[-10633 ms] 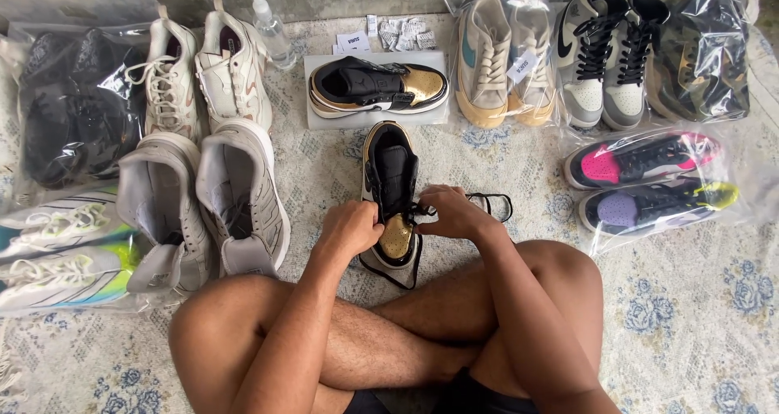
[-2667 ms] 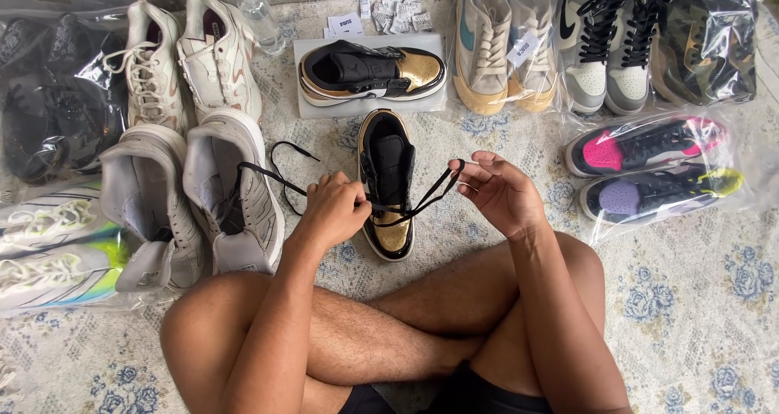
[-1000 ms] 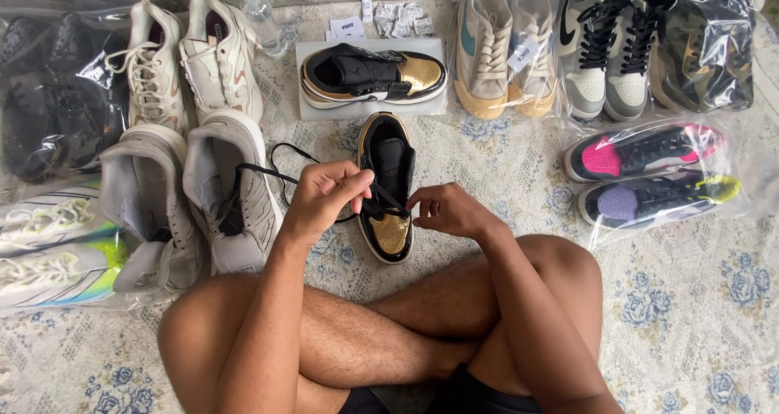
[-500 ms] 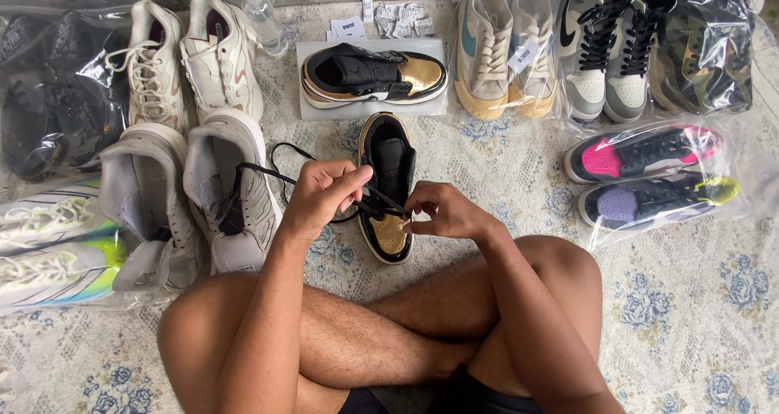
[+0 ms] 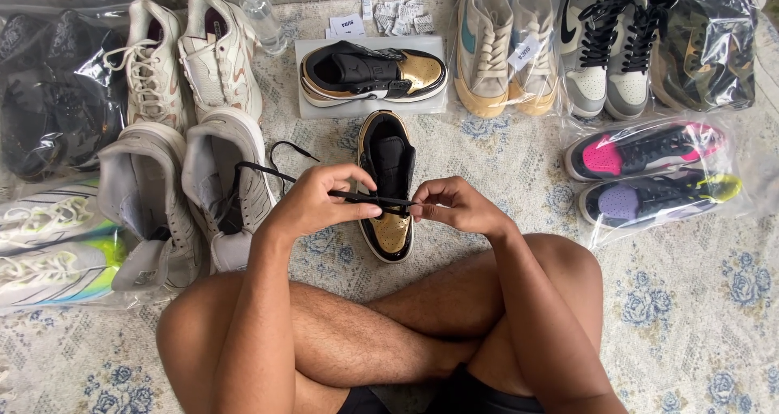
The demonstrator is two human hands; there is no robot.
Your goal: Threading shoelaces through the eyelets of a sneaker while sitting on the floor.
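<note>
A black and gold sneaker [image 5: 388, 156] lies on the patterned rug in front of my crossed legs, toe toward me. My left hand [image 5: 320, 201] pinches a black shoelace [image 5: 268, 169] just left of the shoe; the lace trails left over a grey sneaker. My right hand [image 5: 454, 205] pinches the same lace at the shoe's right side. The lace runs taut between both hands across the shoe's lower eyelets. The matching black and gold sneaker [image 5: 372, 72] rests on its side on a white box lid further away.
Grey sneakers [image 5: 150, 195] and white sneakers [image 5: 191, 53] sit at left, with bagged shoes [image 5: 49, 98] beyond. Bagged beige [image 5: 503, 45], black-laced grey [image 5: 608, 45] and pink and purple pairs [image 5: 649, 171] lie at right. A spray bottle [image 5: 261, 12] stands at the back.
Both hands came down onto the shoe from holding the lace ends raised and apart. The lace is now stretched across the lower part of the shoe between my fingers.
</note>
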